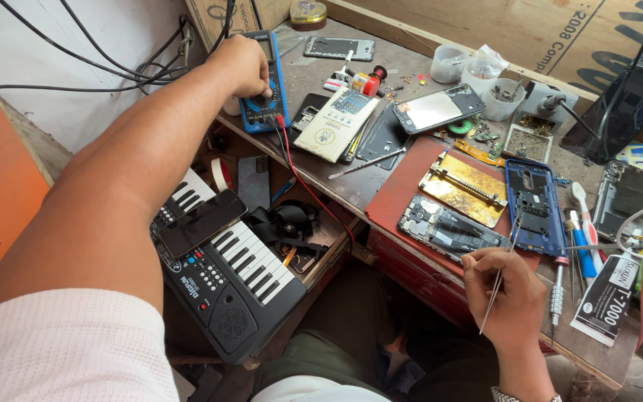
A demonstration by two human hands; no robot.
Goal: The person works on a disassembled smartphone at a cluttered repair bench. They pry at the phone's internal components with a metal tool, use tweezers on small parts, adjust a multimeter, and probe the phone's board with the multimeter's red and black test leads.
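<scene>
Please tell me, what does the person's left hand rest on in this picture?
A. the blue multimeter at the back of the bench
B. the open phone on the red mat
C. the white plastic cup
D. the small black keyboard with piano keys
A. The left hand reaches far forward and its fingers sit on the dial of the blue multimeter, while the right hand holds thin tweezers near the opened phone.
</scene>
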